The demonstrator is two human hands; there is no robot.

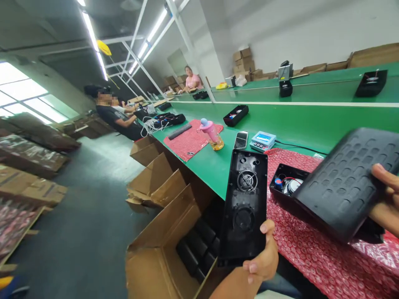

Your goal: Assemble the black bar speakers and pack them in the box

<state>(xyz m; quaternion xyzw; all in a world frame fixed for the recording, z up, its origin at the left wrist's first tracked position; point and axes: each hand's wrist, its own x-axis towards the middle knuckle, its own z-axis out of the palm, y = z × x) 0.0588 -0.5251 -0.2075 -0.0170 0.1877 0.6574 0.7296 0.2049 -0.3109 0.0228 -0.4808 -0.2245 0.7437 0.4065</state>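
My left hand [264,257] is closed on the lower right edge of a long black plastic housing [232,232]. Its hollow inside faces me, with two round speaker openings; the upper one has a grille. At the right, my right hand [388,203] grips a black plastic cover [339,187] with a raised oval pattern, its thumb on top and its other fingers partly hidden. Beneath that cover, a black speaker case [274,197] lies on red bubble wrap [299,232]. A round speaker, a blue part and red wire show in its uncovered end.
Below the table edge stands an open carton [146,265] holding several black housings [190,253]. On the green table [205,170] are a pink cup [212,133], a phone [241,140] and a small cabled meter [262,141]. Two people sit farther along the table.
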